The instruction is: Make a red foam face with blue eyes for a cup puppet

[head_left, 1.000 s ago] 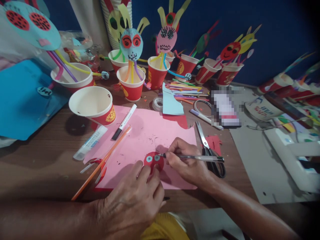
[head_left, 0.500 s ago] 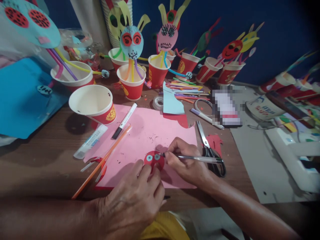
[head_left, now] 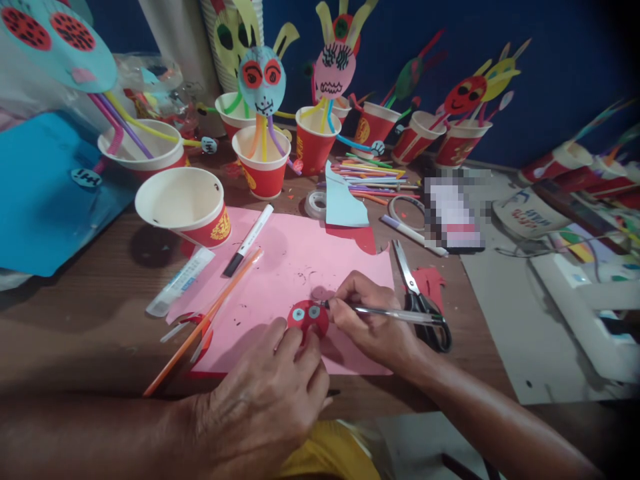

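My right hand (head_left: 367,320) pinches a clear-barrelled pen (head_left: 395,313), its tip at the upper right edge of a red paper circle (head_left: 295,317). Two small pale blue eyes with dark centres sit on that circle. Bent fingers of my left hand (head_left: 285,380) press and hold the circle's lower edge, hiding part of it. A small dark tip pokes out beside the left hand's little-finger side; I cannot make out what it belongs to. Beneath both hands lies a pink paper sheet (head_left: 280,253). Scissors (head_left: 417,293) rest just right of the right hand.
Left of the hands are a black-capped marker (head_left: 249,241), an orange straw (head_left: 205,320), a glue tube (head_left: 181,283) and a paper cup (head_left: 185,207). Behind stand several cups with paper-faced figures (head_left: 263,80), coloured sticks (head_left: 370,180) and tape (head_left: 316,203). A phone (head_left: 453,213) lies at right.
The pen tip has shifted slightly up and right, from beside the right eye to the circle's edge. The left hand stays pressed on the circle.
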`<state>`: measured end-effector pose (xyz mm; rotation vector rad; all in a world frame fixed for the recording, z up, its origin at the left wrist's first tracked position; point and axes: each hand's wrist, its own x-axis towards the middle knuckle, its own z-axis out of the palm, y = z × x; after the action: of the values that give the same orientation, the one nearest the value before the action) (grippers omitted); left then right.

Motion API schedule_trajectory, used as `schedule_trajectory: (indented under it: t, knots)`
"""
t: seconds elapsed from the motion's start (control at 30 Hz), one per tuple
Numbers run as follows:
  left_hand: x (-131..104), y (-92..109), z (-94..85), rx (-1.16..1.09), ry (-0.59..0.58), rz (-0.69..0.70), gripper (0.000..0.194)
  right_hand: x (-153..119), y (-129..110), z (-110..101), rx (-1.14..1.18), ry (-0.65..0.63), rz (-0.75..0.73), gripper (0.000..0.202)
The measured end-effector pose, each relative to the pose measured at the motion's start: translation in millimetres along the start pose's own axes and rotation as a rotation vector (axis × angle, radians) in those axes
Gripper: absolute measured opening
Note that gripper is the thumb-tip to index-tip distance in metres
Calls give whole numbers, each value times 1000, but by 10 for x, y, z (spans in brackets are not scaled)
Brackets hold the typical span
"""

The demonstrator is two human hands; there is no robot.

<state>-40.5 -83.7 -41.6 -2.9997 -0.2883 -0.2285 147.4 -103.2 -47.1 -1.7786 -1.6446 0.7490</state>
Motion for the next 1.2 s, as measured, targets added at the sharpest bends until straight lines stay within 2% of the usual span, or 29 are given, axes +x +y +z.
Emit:
schedule_trajectory:
  t: [0.2,0.37,0.47,0.63,0.77,0.93,1.2]
  knots:
    - [-3,-6,17,15,29,6,25,3,-9,-6,7,-1,-2,13]
    - [6,-4,8,14,6,4,24,4,-6,-7,37,16,-12,13]
    - [8,2,10,16,48,-12,23,8,17,2,140,14,50,14]
    - [3,10,25,-1,43,-15,22,14,54,12,322,21,124,15]
    - [6,18,50,-18,86,-49,25,2,51,2,268,21,96,15]
    - [11,16,49,2,50,-26,24,1,40,-10,197,-2,66,15]
    - [5,18,45,-7,77,-35,24,9,18,-16,151,17,43,15]
